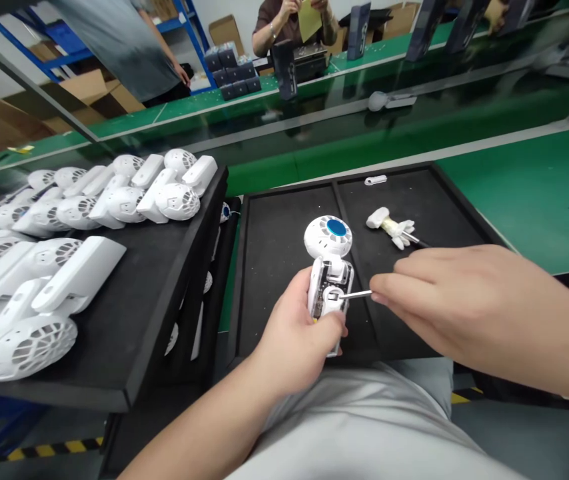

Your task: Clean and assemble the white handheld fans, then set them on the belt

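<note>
A white handheld fan [328, 237] with a blue disc in its round head is in my left hand [297, 333]. My fingers and thumb wrap round its handle, whose open side shows the parts inside. My right hand [444, 300] is closed on a thin metal tool [357, 294], its tip touching a round white part in the handle. Whether the tool is a screwdriver or tweezers, I cannot tell. Beyond my right hand, a cluster of small white parts [392, 227] lies on the black tray [284, 200], beside a dark, thin-tipped tool partly hidden by my hand.
A small white cover piece [376, 180] lies at the tray's far side. To the left, a black tray [164, 280] bears several white fans. A conveyor [324, 127] crosses behind, carrying another fan [389, 101]. Dark boxes [284, 70] and two people are beyond it.
</note>
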`<action>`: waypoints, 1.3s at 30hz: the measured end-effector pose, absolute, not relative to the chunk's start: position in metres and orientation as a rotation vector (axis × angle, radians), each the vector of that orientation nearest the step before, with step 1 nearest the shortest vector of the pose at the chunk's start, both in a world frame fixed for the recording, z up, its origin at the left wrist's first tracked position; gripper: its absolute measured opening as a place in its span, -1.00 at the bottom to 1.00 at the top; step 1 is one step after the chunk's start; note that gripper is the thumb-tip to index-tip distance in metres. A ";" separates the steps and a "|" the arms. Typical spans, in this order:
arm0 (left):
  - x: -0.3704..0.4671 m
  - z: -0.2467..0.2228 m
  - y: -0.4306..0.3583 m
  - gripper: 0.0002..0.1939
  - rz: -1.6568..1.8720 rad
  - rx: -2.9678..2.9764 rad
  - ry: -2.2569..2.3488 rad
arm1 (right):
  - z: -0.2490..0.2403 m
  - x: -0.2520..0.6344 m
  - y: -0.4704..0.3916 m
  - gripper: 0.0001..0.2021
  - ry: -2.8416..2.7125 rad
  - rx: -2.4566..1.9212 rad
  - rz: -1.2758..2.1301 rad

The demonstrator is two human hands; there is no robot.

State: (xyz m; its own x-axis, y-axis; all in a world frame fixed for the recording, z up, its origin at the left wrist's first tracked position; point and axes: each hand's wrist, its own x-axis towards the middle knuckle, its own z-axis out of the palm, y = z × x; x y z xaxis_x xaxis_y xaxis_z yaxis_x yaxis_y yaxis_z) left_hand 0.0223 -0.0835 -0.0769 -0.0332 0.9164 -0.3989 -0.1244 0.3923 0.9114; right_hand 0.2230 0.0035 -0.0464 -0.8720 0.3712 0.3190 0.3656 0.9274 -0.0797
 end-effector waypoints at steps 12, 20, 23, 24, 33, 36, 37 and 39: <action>0.024 -0.078 -0.094 -0.68 0.915 1.165 1.525 | -0.042 0.228 -0.003 -0.81 -2.869 -0.445 -0.026; 0.025 -0.072 -0.094 -0.69 0.707 1.438 1.635 | -0.045 0.221 -0.013 -0.84 -2.917 -0.375 -0.133; 0.026 -0.072 -0.093 -0.67 0.620 1.465 1.627 | -0.050 0.220 -0.016 -0.81 -2.934 -0.409 -0.098; 0.027 -0.073 -0.093 -0.68 0.606 1.453 1.626 | -0.051 0.220 -0.016 -0.80 -2.943 -0.416 -0.082; 0.021 -0.083 -0.097 -0.64 0.787 1.104 1.563 | -0.044 0.233 -0.004 -0.84 -2.872 -0.476 -0.048; 0.022 -0.080 -0.098 -0.72 0.742 1.148 1.588 | -0.043 0.229 -0.009 -0.82 -2.891 -0.394 -0.013; 0.023 -0.078 -0.098 -0.74 0.722 1.166 1.588 | -0.043 0.227 -0.011 -0.81 -2.915 -0.388 0.002; 0.024 -0.076 -0.098 -0.73 0.697 1.202 1.588 | -0.042 0.224 -0.016 -0.79 -2.957 -0.416 0.020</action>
